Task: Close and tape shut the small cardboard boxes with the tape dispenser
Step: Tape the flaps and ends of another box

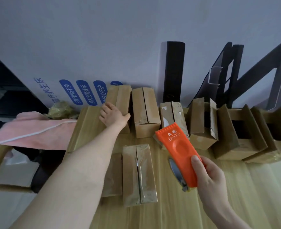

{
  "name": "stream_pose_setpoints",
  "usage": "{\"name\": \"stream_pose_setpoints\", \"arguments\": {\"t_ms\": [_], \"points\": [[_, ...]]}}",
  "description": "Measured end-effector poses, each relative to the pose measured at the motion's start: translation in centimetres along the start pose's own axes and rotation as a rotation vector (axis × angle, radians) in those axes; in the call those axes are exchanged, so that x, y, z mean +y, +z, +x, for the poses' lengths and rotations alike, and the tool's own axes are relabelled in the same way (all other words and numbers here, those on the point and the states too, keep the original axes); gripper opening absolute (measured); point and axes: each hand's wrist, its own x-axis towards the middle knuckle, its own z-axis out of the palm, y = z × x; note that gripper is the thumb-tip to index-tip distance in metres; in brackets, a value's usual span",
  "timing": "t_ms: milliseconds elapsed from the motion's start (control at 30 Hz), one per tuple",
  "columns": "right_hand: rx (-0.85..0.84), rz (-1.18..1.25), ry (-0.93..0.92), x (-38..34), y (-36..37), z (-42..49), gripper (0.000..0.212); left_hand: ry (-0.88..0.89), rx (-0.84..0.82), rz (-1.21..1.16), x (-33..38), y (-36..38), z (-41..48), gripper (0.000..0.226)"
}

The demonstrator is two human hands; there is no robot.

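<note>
Item one, your right hand (209,179): thumb (197,162) laid flat on the top face and the remaining fingers wrapped underneath, all clamped on the orange plastic tape dispenser (177,154). Its toothed end points away from you and overlaps the torn-faced box (168,114) in the back row, and a roll of clear tape shows at its left side. Item two, your left hand (113,115): fingers (103,111) curled over the left edge and thumb stretched right, gripping the far-left closed brown cardboard box (120,96), which stands at the back by the wall. Item three, nearest you and between your forearms: a flat-lying taped cardboard box (139,174), glossy tape along its centre seam, on the pale wooden table (235,204). Item four, the back row, going right from the gripped box: a second closed box (145,111) just beside it, the torn-faced box, a half-open box (202,123) with flaps raised, then a wide-open box (239,133) touching a last open box (272,129) at the right end. Item five, surroundings: a pink cloth (33,129) left of the table, a white panel with blue characters (80,91) against the wall, and a tall black slab (173,70) upright behind the row.
</note>
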Motion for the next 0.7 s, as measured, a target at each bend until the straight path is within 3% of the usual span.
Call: {"name": "stream_pose_setpoints", "arguments": {"t_ms": [167, 333, 500, 600, 700], "points": [[0.035, 0.026, -0.042, -1.0, -4.1, -1.5, 0.028, -0.079, 0.193, -0.202, -1.5, -3.5, -2.6, 0.102], [0.088, 0.094, -0.125, -2.8, -9.3, -3.7, 0.026, 0.201, 0.373, -0.312, -0.6, -9.7, -8.9, 0.101], [0.041, 0.247, -0.178, -4.1, -15.9, -6.3, 0.026, 0.602, 0.247, -0.219, 2.8, -11.8, -21.0, 0.103], [-0.049, 0.293, -0.189, -4.0, -20.2, -7.6, 0.018, 0.704, 0.095, -0.186, 4.5, -9.9, -28.0, 0.106], [-0.124, 0.315, -0.173, -3.5, -23.5, -8.6, 0.025, 0.762, -0.105, -0.16, 5.0, -6.4, -33.9, 0.109]]}}
